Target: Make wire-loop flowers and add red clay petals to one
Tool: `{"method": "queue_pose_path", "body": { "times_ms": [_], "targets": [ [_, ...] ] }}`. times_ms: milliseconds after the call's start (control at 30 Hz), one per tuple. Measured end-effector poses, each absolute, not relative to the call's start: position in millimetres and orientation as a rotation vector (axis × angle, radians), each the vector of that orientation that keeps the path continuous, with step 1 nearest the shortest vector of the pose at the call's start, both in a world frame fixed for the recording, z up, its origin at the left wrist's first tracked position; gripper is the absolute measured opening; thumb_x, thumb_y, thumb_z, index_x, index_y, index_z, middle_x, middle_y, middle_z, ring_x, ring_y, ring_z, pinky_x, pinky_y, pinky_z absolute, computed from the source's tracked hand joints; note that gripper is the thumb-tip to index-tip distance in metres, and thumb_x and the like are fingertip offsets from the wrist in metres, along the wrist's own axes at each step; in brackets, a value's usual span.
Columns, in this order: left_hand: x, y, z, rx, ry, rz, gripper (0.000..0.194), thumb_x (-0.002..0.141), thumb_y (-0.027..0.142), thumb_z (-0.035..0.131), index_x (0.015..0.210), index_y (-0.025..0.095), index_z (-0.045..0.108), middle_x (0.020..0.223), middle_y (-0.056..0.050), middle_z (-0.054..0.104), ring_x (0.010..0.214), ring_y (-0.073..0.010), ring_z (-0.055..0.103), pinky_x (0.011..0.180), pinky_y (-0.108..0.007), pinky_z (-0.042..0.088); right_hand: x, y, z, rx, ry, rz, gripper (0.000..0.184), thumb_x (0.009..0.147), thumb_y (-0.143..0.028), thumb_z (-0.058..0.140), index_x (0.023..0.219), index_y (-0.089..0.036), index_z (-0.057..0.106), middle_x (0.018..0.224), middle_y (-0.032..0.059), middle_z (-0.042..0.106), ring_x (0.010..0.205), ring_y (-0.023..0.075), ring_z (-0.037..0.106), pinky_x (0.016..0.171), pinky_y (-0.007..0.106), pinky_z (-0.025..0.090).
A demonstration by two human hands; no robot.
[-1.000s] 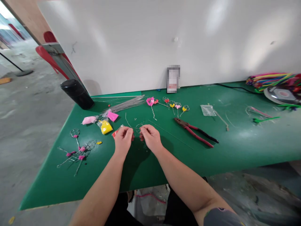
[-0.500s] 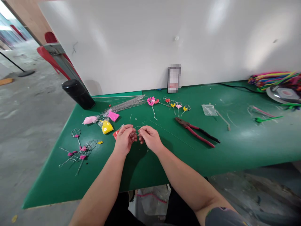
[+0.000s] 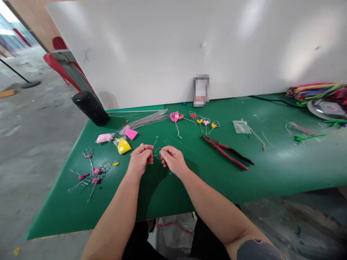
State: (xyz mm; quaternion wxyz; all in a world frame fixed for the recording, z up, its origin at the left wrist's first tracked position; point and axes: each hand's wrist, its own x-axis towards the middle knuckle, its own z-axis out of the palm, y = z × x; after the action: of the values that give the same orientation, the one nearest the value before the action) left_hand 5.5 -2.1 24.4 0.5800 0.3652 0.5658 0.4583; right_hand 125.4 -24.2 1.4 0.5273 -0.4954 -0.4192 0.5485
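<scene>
The left hand (image 3: 139, 160) and right hand (image 3: 173, 160) pinch a thin silver wire loop (image 3: 157, 152) between pressed fingers; a slackened grip could let the springy wire slip and distort.

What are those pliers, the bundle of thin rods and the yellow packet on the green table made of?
The pliers look like dark steel with red plastic-coated handles, going by the glossy grips. The bundle of rods seems thin metal wire: straight, grey, faintly shiny. The yellow packet looks like clear plastic around something soft; the filling is unclear.
</scene>
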Motion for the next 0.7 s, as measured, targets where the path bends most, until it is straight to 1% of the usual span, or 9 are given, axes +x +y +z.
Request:
{"method": "queue_pose_path", "body": {
  "times_ms": [167, 333, 500, 600, 700],
  "targets": [
    [4.8, -2.3, 26.3, 0.805, 1.25, 1.141, 0.023, 0.052, 0.016, 0.058, 0.075, 0.015, 0.056, 0.045, 0.007, 0.048, 0.037, -0.0063, 0.042, 0.036, -0.018, 0.034, 125.8, -22.4, 3.6, -1.204, -0.959, 1.359, 0.012, 0.065, -0.03, 0.051, 0.06, -0.019, 0.052, 0.049, -0.0057, 0.049, 0.038, 0.0057, 0.045, 0.033, 0.017, 0.038],
    [6.3, -4.5, 29.0, 0.809, 1.219, 1.058, 0.028, 0.055, 0.022, 0.06, 0.081, 0.015, 0.057, 0.05, 0.006, 0.051, 0.04, -0.0073, 0.045, 0.037, -0.019, 0.036, 125.9, -21.5, 4.9, -1.187, -0.913, 1.377, 0.012, 0.064, -0.031, 0.052, 0.06, -0.019, 0.051, 0.049, -0.0063, 0.048, 0.037, 0.0055, 0.044, 0.032, 0.017, 0.037],
    [6.3, -3.8, 26.4, 0.837, 1.266, 1.075, 0.023, 0.05, 0.013, 0.054, 0.073, 0.015, 0.056, 0.04, 0.008, 0.045, 0.034, -0.0064, 0.039, 0.034, -0.018, 0.031, 124.8, -22.2, 3.1, -1.188, -0.921, 1.367, 0.012, 0.065, -0.03, 0.052, 0.061, -0.019, 0.052, 0.048, -0.0064, 0.048, 0.037, 0.0055, 0.044, 0.032, 0.017, 0.037],
    [6.5, -3.7, 24.5, 0.86, 1.287, 1.092, 0.018, 0.049, 0.012, 0.052, 0.066, 0.015, 0.054, 0.037, 0.007, 0.044, 0.033, -0.0063, 0.037, 0.033, -0.018, 0.029, 124.5, -22.3, 2.9, -1.194, -0.92, 1.338, 0.012, 0.065, -0.03, 0.052, 0.06, -0.019, 0.052, 0.048, -0.0065, 0.047, 0.037, 0.0052, 0.044, 0.032, 0.017, 0.037],
    [7.1, -4.2, 25.2, 0.845, 1.27, 1.097, 0.02, 0.051, 0.013, 0.054, 0.07, 0.015, 0.055, 0.04, 0.007, 0.047, 0.035, -0.0069, 0.04, 0.034, -0.018, 0.031, 124.7, -21.8, 3.2, -1.215, -0.917, 1.33, 0.011, 0.066, -0.029, 0.052, 0.06, -0.019, 0.052, 0.048, -0.0065, 0.048, 0.037, 0.0053, 0.044, 0.032, 0.017, 0.037]
  ]
}}
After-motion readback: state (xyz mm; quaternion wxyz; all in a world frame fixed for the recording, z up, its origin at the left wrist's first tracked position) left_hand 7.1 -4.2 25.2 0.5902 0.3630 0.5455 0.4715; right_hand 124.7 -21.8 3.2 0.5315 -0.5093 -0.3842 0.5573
